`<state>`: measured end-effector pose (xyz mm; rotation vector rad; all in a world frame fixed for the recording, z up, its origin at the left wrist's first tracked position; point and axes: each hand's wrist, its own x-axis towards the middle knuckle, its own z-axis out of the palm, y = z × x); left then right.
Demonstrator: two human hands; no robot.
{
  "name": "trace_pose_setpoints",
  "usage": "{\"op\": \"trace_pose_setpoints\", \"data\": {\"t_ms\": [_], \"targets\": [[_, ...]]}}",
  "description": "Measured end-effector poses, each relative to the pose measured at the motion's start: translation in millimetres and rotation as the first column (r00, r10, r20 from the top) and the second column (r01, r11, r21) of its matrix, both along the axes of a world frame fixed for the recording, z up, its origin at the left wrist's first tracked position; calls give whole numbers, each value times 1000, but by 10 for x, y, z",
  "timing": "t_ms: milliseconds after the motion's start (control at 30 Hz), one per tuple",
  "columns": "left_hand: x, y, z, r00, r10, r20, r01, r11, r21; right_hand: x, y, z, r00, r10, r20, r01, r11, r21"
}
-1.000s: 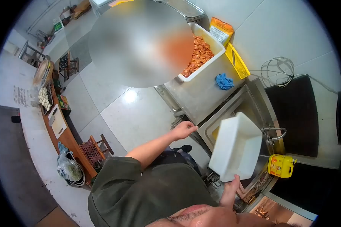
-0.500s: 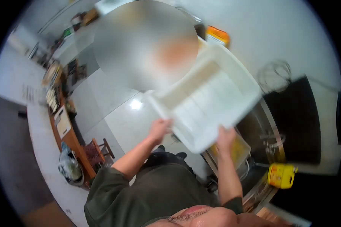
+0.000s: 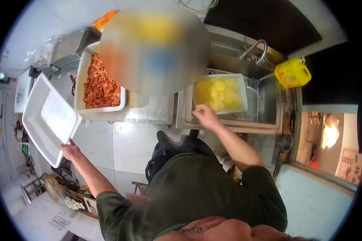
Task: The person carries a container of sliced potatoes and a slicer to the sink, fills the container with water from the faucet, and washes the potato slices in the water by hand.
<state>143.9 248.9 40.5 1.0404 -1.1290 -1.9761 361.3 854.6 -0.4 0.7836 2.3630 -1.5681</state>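
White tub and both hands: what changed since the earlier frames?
The white tub moved from over the sink out to the person's left. The left hand took hold of it; the right hand let go and is now by the yellow-slice tub. The view turned. Meat tub and yellow jug stayed put.

You have one held tub (image 3: 58,114) in your left hand (image 3: 71,152), one meat tub (image 3: 123,99) near the front edge of the counter (image 3: 149,114) and one slice tub (image 3: 244,94) inside the sink (image 3: 265,121): three altogether. Your sink has one tap (image 3: 263,50) near its back-right corner and one yellow jug (image 3: 291,75) by its right edge. You cannot count the overlapping slices (image 3: 218,89).
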Motion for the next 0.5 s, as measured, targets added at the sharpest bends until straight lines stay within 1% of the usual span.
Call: {"op": "trace_pose_setpoints", "data": {"t_ms": [33,67,100,133,167,200,233,300,333,400,433,467,500], "targets": [[-223,4,57,995,86,52,-86,996,10,217,216,-137,999,-47,20,44,992,121],[-484,-381,-121,996,31,84,-34,999,37,514,420,-390,978,-204,33,198,972,125],[-706,-569,-236,994,61,93,-68,995,78,749,552,-373,940,-338,54,340,940,-35],[-893,-742,-345,991,96,93,-108,986,129,963,629,-347,885,-461,71,462,887,-7],[-1078,-931,-478,987,132,95,-148,972,182,1139,679,-269,829,-551,98,550,835,38],[-1296,-1227,-802,976,211,42,-215,965,150,1310,712,-197,824,-557,103,540,827,158],[-1427,-1385,-1005,987,132,91,-144,980,137,1474,757,-202,813,-573,102,551,814,185],[-1572,-1333,-1104,983,-18,181,-4,993,119,1643,758,-134,746,-646,165,632,764,130],[-1657,-1310,-1150,974,0,226,-39,985,166,1714,718,-144,724,-667,175,657,745,118],[-1713,-1301,-1387,968,-184,169,162,978,131,1723,750,-169,695,-696,181,693,716,91],[-1721,-1269,-1522,952,-270,142,256,960,111,1702,795,-178,706,-682,189,678,729,99],[-1755,-1287,-1648,879,-423,221,417,906,75,1691,830,-189,716,-668,201,662,742,104],[-1722,-1189,-1540,821,-486,300,473,873,122,1671,885,-216,729,-650,215,643,758,108]]}}
